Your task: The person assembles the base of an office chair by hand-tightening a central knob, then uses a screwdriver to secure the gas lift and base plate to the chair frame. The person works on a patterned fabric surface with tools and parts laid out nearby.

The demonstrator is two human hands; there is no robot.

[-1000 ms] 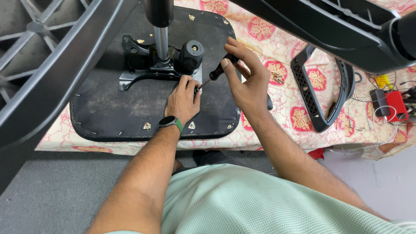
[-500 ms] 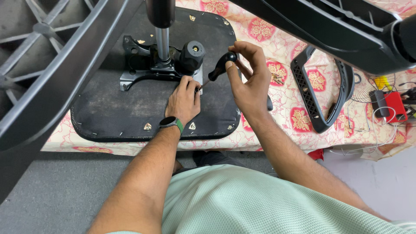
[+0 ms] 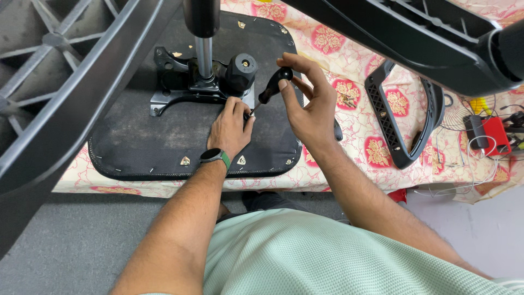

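Change: right hand (image 3: 311, 112) has hardly moved, fingers staying closed around the black-handled screwdriver (image 3: 271, 87).
Left hand (image 3: 230, 127): fingers pinch the screwdriver tip on the black padded seat underside (image 3: 142, 147).

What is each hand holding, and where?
Right hand grips the screwdriver by its black handle top. Left hand steadies its tip near the seat.

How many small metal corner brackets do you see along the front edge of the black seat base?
3: one left of the left hand's wrist, one just right of it, one near the front right corner. The arm may hide others.
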